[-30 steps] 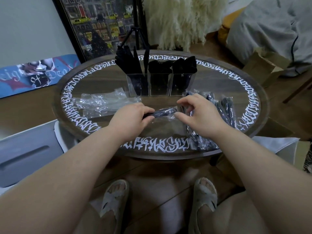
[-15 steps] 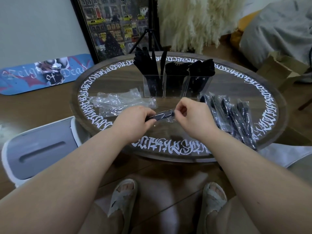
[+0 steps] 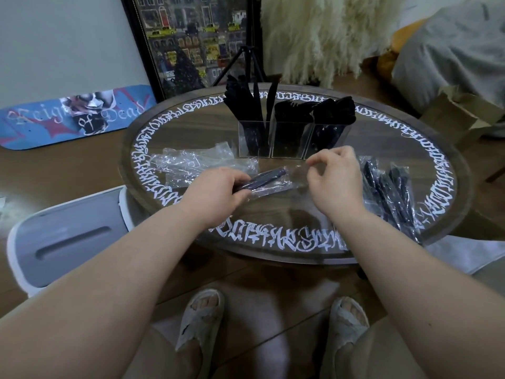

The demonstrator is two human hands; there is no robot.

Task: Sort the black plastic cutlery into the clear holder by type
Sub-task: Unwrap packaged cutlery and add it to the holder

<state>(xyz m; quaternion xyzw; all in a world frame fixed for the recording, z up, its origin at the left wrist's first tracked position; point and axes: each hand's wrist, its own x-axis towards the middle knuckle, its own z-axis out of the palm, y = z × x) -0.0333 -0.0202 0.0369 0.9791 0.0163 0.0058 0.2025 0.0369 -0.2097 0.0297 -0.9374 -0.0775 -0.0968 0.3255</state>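
Round table (image 3: 410, 170), lettered rim; clear holder (image 3: 289, 139) at back, three compartments part-filled. Unwrapping step: left hand (image 3: 216, 194) grips wrapped cutlery (image 3: 262, 179) near centre, right hand (image 3: 334, 177) pinches wrapper (image 3: 296, 173). Next: strip wrapper, identify type. Utensil heads hidden.

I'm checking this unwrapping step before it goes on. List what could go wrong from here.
1. The left hand grips the black cutlery while the right hand pinches the clear wrapper; a sharp tug might fling the pieces onto the table.
2. The clear holder stands just behind the hands and looks top-heavy; a jerk forward could tip it.
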